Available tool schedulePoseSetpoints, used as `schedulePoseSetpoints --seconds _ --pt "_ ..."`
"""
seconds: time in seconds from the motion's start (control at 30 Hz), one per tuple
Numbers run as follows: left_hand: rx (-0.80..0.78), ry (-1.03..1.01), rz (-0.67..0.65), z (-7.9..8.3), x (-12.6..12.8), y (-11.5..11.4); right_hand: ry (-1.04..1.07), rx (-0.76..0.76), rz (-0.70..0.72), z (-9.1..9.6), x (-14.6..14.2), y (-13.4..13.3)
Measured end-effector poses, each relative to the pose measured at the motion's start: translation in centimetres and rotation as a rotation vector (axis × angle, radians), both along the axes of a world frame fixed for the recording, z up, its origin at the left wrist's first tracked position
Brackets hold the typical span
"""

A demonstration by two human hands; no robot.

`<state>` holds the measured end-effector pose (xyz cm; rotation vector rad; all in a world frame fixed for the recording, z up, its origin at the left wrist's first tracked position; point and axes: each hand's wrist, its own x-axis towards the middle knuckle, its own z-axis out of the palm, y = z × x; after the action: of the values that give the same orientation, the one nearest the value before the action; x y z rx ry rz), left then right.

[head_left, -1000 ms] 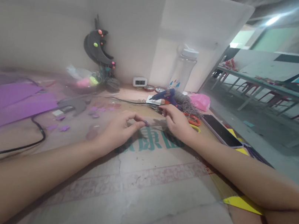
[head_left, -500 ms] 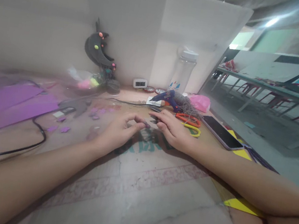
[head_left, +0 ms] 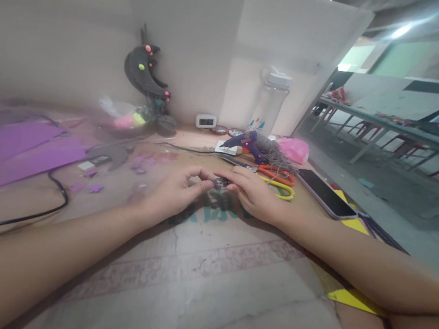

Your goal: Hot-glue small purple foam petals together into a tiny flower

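My left hand (head_left: 183, 189) pinches a small dark purple piece (head_left: 219, 182) between thumb and index finger, above the middle of the table. From the other side, my right hand (head_left: 250, 194) has its thumb and fingertips closed on the same piece, and its curled fingers partly hide it. The piece's exact kind is too small and blurred to tell. Right behind my right hand lie orange-handled scissors (head_left: 276, 174) and a yellow-handled pair (head_left: 284, 189). Small purple foam-like cutouts (head_left: 96, 188) are scattered to the left of my left hand.
Purple sheets (head_left: 18, 156) and a black cable (head_left: 61, 198) lie at left. At the back are a dark crescent ornament (head_left: 142, 73), a small white clock-like device (head_left: 206, 122), a clear bottle (head_left: 269, 106), a blue glue gun (head_left: 245, 142) and grey yarn (head_left: 270, 153). A phone (head_left: 326, 194) lies at right.
My right hand's fingertips have come leftward onto the small piece in my left hand. A grey blade-like shape seen by the right fingers earlier is now hidden. The left hand has barely moved.
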<state>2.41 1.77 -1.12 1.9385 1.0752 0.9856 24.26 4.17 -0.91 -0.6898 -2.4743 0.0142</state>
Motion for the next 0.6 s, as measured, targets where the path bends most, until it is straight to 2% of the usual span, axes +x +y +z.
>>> schedulePoseSetpoints --seconds 0.17,0.37,0.43,0.5,0.6 --pt "-0.046 0.005 -0.004 -0.2 0.0 0.1 -0.001 0.001 0.003 -0.1 0.1 0.1" --pt "0.01 0.111 0.027 -0.1 0.0 0.1 0.06 -0.002 -0.027 0.0 -0.1 -0.2" --pt "0.07 0.214 0.01 -0.5 0.0 0.4 0.097 -0.03 -0.119 -0.2 -0.1 0.2" --pt "0.206 0.319 -0.028 -0.9 0.2 0.7 0.08 -0.07 -0.215 -0.5 0.0 0.9" --pt "0.366 0.412 -0.01 -0.9 0.3 0.6 0.051 -0.074 -0.26 -0.6 0.3 1.7"
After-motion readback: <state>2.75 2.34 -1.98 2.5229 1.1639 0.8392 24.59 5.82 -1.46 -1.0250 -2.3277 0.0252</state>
